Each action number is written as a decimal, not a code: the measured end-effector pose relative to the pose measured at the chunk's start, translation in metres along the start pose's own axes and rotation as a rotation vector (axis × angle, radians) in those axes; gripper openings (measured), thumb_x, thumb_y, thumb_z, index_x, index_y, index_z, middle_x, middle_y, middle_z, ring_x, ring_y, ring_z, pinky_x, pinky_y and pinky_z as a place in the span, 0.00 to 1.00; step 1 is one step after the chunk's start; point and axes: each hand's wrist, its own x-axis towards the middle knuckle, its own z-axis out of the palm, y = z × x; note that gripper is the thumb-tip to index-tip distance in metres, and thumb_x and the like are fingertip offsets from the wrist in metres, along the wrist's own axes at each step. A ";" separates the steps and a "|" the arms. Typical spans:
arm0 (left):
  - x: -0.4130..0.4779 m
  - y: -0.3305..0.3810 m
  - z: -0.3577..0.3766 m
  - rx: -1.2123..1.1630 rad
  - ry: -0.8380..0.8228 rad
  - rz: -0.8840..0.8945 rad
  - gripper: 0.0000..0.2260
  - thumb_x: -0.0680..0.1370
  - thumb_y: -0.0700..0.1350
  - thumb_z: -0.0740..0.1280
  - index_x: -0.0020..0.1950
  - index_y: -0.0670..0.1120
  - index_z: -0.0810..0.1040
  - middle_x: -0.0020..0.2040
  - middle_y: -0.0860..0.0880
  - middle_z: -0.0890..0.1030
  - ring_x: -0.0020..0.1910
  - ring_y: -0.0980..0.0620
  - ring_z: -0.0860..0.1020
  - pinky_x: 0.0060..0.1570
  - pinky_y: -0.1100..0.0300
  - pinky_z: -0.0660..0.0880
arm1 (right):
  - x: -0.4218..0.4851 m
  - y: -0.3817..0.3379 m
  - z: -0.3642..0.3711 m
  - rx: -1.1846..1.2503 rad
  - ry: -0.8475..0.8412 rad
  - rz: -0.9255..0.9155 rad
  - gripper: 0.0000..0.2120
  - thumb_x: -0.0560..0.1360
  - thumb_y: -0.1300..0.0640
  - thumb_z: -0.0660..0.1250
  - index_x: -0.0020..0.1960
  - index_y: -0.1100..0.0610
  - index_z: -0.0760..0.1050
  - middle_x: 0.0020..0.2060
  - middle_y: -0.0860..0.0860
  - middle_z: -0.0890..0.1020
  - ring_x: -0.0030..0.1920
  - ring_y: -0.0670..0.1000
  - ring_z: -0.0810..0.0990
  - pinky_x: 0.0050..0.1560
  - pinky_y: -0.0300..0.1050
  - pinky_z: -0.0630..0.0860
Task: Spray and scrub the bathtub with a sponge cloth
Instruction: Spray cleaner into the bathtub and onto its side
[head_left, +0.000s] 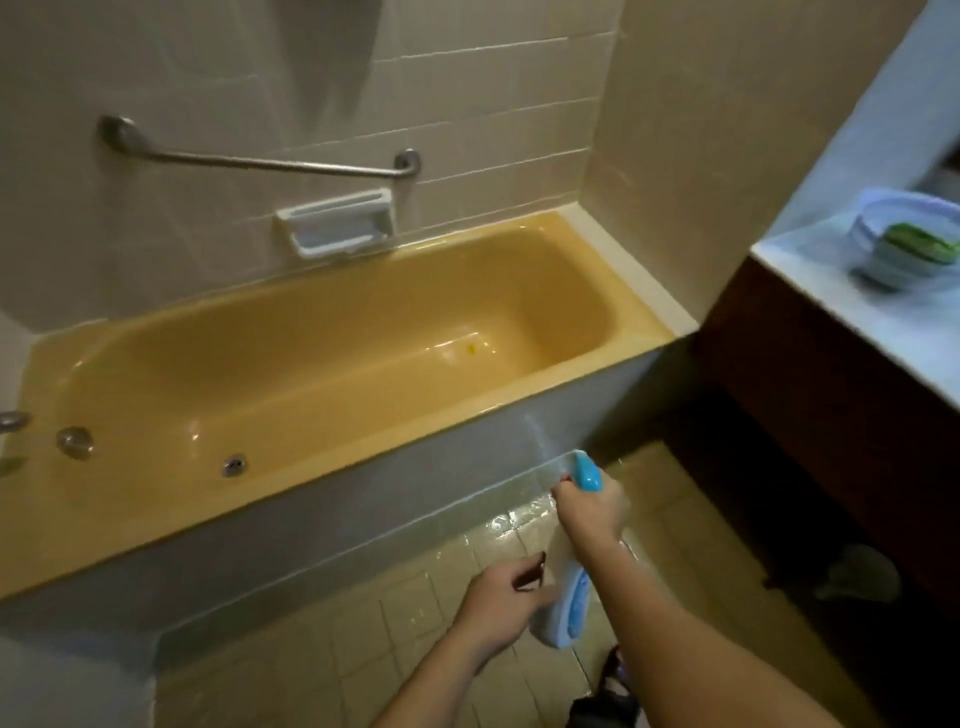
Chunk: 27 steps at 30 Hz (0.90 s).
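Over beige floor tiles (405, 623) by the yellow enamel bathtub (130, 525), a white blue-headed spray bottle (586, 475) is grasped by the right hand (592, 506); the grip of the left hand (493, 608) cannot be told. A green sponge (917, 247) is kept in a clear plastic bowl (867, 234).

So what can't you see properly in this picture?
All in the head view:
- spray bottle: label blurred, its middle hidden by the right hand.
- left hand: something dark at its fingers, too blurred to name.
- green thing in the bowl: blurred, and the bowl is cut by the right edge.
- tap: cut off by the left edge.
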 end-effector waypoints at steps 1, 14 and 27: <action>0.013 0.018 0.015 0.037 -0.020 0.015 0.22 0.79 0.48 0.72 0.73 0.55 0.78 0.64 0.58 0.83 0.61 0.58 0.81 0.54 0.64 0.76 | 0.018 -0.006 -0.018 0.031 0.020 -0.024 0.08 0.75 0.61 0.72 0.40 0.54 0.74 0.40 0.56 0.81 0.41 0.54 0.80 0.47 0.52 0.78; 0.121 0.223 0.210 0.160 -0.088 0.089 0.21 0.78 0.47 0.71 0.69 0.61 0.79 0.53 0.65 0.85 0.57 0.61 0.81 0.59 0.55 0.80 | 0.209 -0.055 -0.223 0.116 0.013 -0.096 0.05 0.76 0.60 0.71 0.51 0.54 0.78 0.46 0.51 0.79 0.46 0.49 0.79 0.40 0.38 0.71; 0.194 0.380 0.358 0.347 -0.229 0.485 0.28 0.77 0.50 0.77 0.75 0.59 0.74 0.63 0.60 0.83 0.63 0.59 0.79 0.65 0.50 0.79 | 0.313 -0.098 -0.405 0.301 0.391 -0.263 0.03 0.75 0.58 0.70 0.48 0.57 0.78 0.39 0.54 0.81 0.39 0.52 0.78 0.43 0.47 0.74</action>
